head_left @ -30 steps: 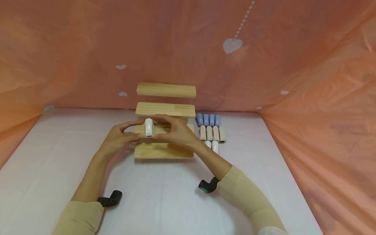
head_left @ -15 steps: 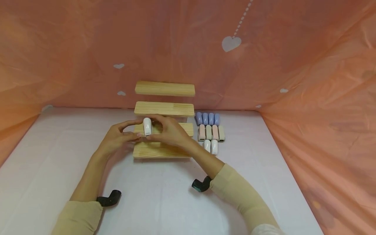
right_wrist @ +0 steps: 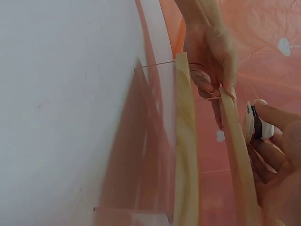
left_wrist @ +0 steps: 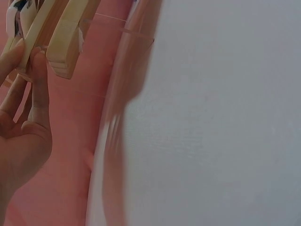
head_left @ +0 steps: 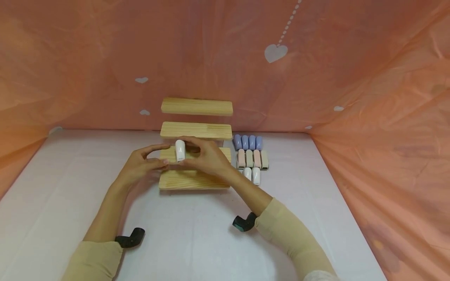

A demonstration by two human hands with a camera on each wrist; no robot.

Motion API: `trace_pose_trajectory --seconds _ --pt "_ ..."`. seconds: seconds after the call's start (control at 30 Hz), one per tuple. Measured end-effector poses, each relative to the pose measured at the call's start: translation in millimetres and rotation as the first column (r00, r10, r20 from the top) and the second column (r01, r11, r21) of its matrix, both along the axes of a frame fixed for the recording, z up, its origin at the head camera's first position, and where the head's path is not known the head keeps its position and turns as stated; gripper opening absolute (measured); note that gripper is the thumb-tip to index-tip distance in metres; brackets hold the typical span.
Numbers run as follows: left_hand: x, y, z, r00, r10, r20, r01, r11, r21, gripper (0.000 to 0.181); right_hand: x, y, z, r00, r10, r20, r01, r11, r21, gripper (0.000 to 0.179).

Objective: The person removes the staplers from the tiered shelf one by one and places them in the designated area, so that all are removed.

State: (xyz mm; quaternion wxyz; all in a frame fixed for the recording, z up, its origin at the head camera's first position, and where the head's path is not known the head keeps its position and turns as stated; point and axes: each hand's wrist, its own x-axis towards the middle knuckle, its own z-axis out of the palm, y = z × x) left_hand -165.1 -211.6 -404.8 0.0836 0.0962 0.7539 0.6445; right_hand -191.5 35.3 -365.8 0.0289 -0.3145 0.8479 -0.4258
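A tiered rack of wooden shelves stands at mid-table, with the second shelf from the bottom [head_left: 167, 157] between my hands. My left hand [head_left: 140, 162] pinches the left end of that shelf between thumb and fingers; in the left wrist view the fingertips [left_wrist: 40, 55] wrap its edge. My right hand [head_left: 212, 156] holds a small white mini stapler [head_left: 180, 150] between thumb and fingers, close over the same shelf. The right wrist view gives a side look at the stapler [right_wrist: 256, 123], white outside and dark in the middle, right beside the board [right_wrist: 237, 155].
Right of the rack lie rows of more mini staplers: blue ones [head_left: 245, 142] at the back, pink and pale green ones [head_left: 249, 158] in the middle, two white ones [head_left: 256, 176] in front. The top shelf [head_left: 197, 106] stands near the orange cloth backdrop [head_left: 211, 58].
The white mini stapler and my right hand have shifted slightly right along the shelf since half a second ago. My left hand stays at the shelf's left end.
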Motion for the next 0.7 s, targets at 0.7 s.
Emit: trace_pose_trajectory --seconds 0.7 --pt "2.3 -1.1 1.0 1.000 0.007 0.017 -0.007 1.000 0.020 0.059 3.7 50 -3.0 0.999 -0.034 -0.001 0.034 0.995 -0.090 0.065"
